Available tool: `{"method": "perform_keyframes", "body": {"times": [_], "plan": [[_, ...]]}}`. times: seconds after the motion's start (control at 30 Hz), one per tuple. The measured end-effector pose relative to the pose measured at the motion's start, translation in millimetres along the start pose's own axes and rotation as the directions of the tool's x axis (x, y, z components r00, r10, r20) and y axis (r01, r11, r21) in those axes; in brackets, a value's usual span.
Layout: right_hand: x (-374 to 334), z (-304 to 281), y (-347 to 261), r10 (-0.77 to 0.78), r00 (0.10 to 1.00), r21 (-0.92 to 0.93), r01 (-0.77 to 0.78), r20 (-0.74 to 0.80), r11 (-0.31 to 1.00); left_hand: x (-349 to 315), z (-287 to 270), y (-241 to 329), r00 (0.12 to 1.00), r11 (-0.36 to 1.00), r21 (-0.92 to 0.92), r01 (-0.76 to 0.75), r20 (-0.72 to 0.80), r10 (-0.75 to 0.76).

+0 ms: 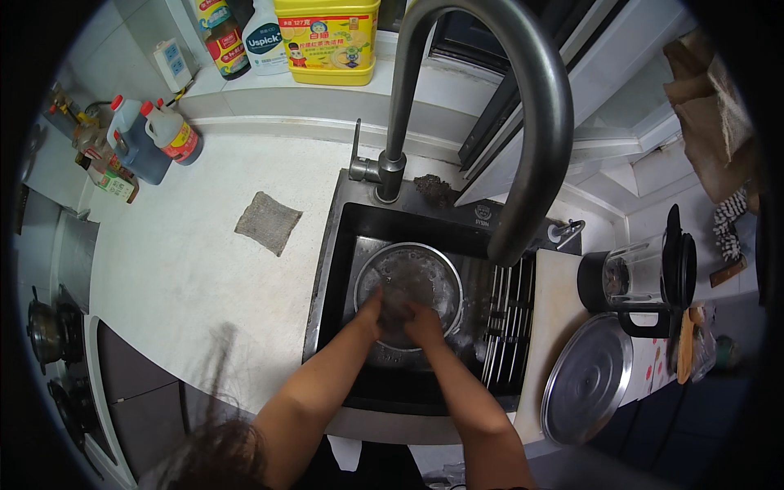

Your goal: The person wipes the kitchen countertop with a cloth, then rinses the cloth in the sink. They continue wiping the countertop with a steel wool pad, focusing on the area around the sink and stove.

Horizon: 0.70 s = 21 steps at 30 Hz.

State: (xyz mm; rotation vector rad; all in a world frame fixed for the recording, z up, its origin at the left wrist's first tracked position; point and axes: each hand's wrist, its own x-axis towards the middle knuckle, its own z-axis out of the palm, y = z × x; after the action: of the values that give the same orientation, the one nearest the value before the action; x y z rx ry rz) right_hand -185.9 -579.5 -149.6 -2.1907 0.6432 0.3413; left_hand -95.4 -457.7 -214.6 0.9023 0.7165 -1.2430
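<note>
Both of my hands are down in a round metal bowl (457, 282) that stands in the black sink (347, 392). My left hand (372, 313) is at the bowl's left side, thumb side up. Opposite it, my right hand (423, 323) curls inward with its fingers bent. Between them is a blurred grey-brown mass (395, 309), apparently gripped by both hands; its kind cannot be made out. Water seems to lie in the bowl. Above the sink arches a grey metal faucet (535, 163), its spout to the right of the bowl.
A grey cloth (269, 223) lies on the white counter at left. A metal rack (505, 327) spans the sink's right side. Further right are a blender jug (637, 273) and a round metal lid (590, 380). Bottles (173, 135) and a yellow tub (327, 45) stand behind.
</note>
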Motion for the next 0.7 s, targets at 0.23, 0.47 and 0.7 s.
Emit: {"method": "perform_keyframes", "body": {"times": [0.23, 0.47, 0.7], "plan": [[-62.0, -58.5, -51.4, -0.296, 0.952, 0.436, 0.301, -0.082, 0.848, -15.4, 16.2, -5.7, 0.944, 0.986, -0.157, 0.055, 0.330, -0.001], [-3.7, 22.9, -1.7, -0.181, 0.762, 0.075, 0.288, -0.622, 0.955, -20.6, 27.1, -25.5, 0.654, 0.890, -0.175, -0.421, 0.621, 0.431], [-26.8, 15.6, -49.1, -0.442, 0.679, -0.051, 0.513, -0.586, 0.857, -38.5, 42.0, -7.9, 0.971, 0.986, -0.141, -0.085, 0.212, 0.114]]}}
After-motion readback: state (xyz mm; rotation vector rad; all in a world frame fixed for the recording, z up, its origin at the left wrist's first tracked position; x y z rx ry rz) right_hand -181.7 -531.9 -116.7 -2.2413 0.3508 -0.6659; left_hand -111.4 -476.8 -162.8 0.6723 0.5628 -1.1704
